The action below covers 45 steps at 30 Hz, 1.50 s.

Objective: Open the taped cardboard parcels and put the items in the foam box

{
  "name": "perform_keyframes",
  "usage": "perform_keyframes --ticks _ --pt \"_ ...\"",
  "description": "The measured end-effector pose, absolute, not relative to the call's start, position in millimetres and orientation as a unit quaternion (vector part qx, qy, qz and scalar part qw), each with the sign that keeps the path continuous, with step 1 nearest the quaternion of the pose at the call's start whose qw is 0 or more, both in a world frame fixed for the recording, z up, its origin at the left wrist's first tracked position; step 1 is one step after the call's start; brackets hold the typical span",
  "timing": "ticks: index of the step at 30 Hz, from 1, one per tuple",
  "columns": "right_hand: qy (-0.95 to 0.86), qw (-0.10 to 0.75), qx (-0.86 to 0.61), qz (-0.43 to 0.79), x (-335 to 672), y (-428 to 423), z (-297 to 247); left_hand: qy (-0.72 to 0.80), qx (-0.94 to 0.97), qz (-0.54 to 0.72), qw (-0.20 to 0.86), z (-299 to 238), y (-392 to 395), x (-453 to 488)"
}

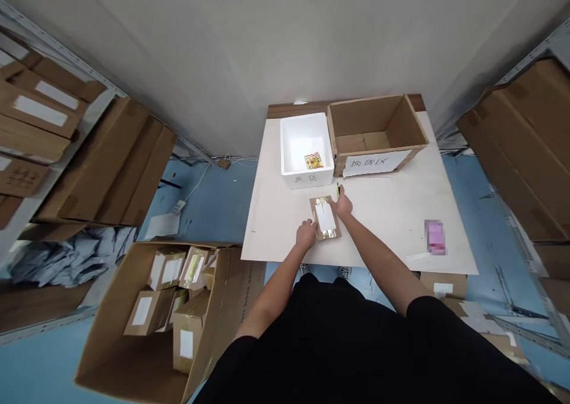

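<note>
A small flat cardboard box (326, 217) with a white label and shiny tape lies on the white table (276, 226), slightly turned. My left hand (306, 234) grips its left edge, fingers closed against the side. At the box's upper right corner is my right hand (342, 204), closed around a slim yellow-and-black tool (338, 189) that points away from me. The tool is too small to tell its exact kind. Part of my right hand touches the box's edge.
Behind the box stand a white foam box (307, 180) with a colourful packet (313, 160) inside, and an open cardboard carton (378, 162) with a handwritten label. A pixelated pink item (435, 237) lies right. A big carton (120, 303) of parcels stands on the floor, left.
</note>
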State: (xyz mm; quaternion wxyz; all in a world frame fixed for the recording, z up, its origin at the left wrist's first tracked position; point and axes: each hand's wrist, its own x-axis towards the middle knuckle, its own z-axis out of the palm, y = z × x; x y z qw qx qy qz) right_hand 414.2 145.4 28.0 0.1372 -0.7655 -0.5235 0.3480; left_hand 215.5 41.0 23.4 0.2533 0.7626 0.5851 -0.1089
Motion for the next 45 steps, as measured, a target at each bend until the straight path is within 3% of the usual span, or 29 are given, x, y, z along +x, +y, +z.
perform_keyframes --ticks 6,10,15,17,20,23,35,45 --pt "-0.499 0.078 -0.779 0.372 433 63 10 0.37 0.879 -0.158 0.256 25 111 224" --pt "-0.484 0.059 -0.785 0.383 438 59 -3 0.381 0.865 -0.196 0.261 13 116 234" --pt "-0.5 0.104 -0.788 0.343 453 121 -1 0.539 0.801 -0.165 0.204 -5 97 267" --pt "-0.483 0.158 -0.784 0.356 463 132 -1 0.582 0.774 -0.167 0.187 -9 93 285" --pt "-0.421 0.27 -0.76 0.415 484 117 -4 0.607 0.75 -0.195 0.175 -11 94 304" --pt "-0.387 0.327 -0.705 0.496 504 80 -9 0.61 0.752 -0.195 0.157 -11 96 308" --pt "-0.341 0.345 -0.661 0.573 503 44 -27 0.624 0.743 -0.198 0.142 -8 102 313" --pt "-0.259 0.424 -0.62 0.607 489 45 -35 0.627 0.735 -0.215 0.142 -6 108 317"
